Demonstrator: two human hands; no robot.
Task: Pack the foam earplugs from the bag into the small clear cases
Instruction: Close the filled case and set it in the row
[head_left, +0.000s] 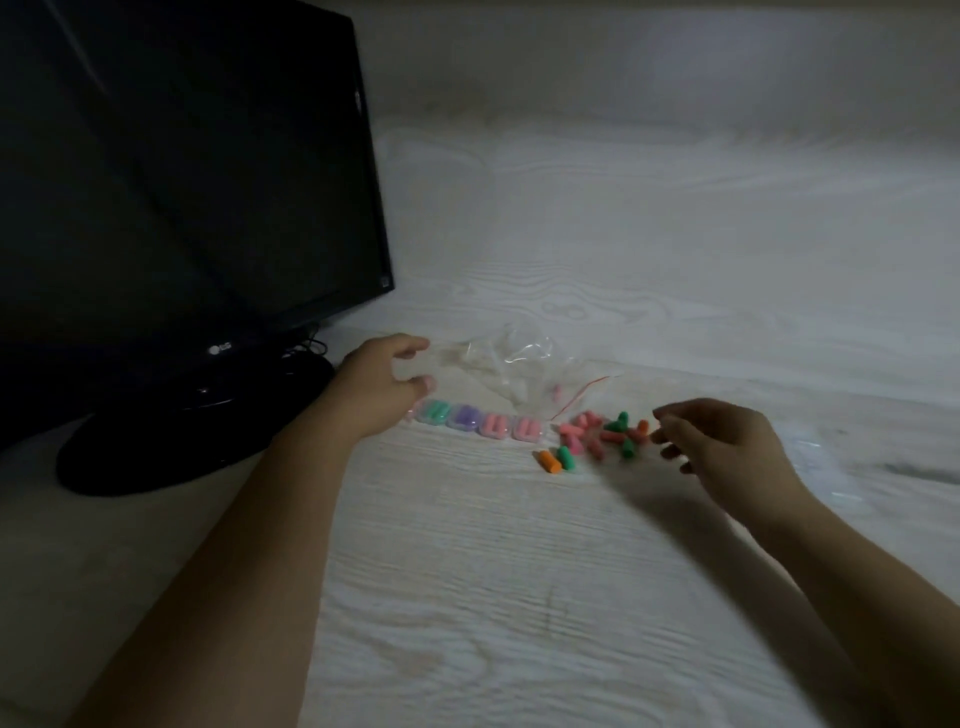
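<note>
A crumpled clear bag (498, 364) with a red zip line lies on the desk, one pink earplug (557, 391) inside it. My left hand (387, 379) is at the bag's left end, thumb and fingers curved wide apart; I cannot tell whether they touch the plastic. In front of the bag stands a row of small clear cases (483, 422) holding green, purple and pink earplugs. Loose pink, green and orange earplugs (597, 434) lie in a pile to their right. My right hand (727, 447) hovers just right of the pile, fingers loosely curled, holding nothing.
A black monitor (182, 182) on a round base (171, 436) fills the left side, close to my left forearm. Another piece of clear plastic (821, 452) lies right of my right hand. The pale wood-grain desk (493, 597) stretches toward me.
</note>
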